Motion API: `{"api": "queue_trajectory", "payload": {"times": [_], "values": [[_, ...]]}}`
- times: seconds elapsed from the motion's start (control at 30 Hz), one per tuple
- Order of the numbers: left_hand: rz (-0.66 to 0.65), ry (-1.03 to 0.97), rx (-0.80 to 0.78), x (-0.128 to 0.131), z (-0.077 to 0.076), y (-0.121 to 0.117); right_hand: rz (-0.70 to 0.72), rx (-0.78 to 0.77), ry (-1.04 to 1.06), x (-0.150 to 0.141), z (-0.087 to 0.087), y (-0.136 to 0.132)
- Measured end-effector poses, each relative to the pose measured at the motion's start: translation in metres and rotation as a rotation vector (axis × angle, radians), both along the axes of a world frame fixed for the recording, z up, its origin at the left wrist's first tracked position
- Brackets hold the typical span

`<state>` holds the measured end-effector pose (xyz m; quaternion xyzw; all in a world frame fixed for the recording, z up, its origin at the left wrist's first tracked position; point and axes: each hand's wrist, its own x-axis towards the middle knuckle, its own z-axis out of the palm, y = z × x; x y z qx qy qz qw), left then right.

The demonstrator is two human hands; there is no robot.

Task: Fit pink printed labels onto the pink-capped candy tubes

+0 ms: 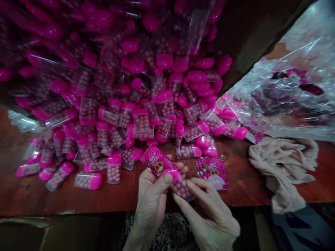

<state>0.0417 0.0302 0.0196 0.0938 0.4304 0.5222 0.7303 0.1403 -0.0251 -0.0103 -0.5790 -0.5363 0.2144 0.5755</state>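
Observation:
My left hand (153, 197) and my right hand (209, 212) are together at the near edge of the table. Between them they hold a clear candy container (180, 186) with a pink cap, full of pink beads. My left hand's thumb and fingers also pinch a pink printed label (156, 162) against the cap end. My right hand's fingers pinch the container's lower end. A small stack of the same pink labels (212, 170) lies on the table just right of my hands.
A large heap of pink-capped candy containers (136, 104) covers the red-brown table (240, 190). A crumpled clear plastic bag (285, 94) lies at the right, and a beige cloth (284, 167) hangs over the table's near edge.

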Motion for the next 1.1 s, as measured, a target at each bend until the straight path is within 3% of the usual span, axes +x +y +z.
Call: {"api": "queue_trajectory", "payload": {"times": [0.27,0.57,0.87,1.1], "values": [[-0.05,-0.041,0.04,-0.002,-0.002,-0.009,-0.025,0.025,0.081,-0.005,-0.001,-0.006],[-0.025,-0.007,-0.103,0.001,0.002,-0.007,-0.111,0.032,-0.137,-0.01,-0.002,-0.002],[-0.02,-0.071,-0.096,-0.008,-0.003,-0.008,-0.064,-0.074,0.078,-0.011,-0.002,0.001],[-0.001,-0.001,-0.067,0.001,-0.005,-0.011,-0.099,-0.044,0.023,-0.014,-0.005,-0.002]]}}
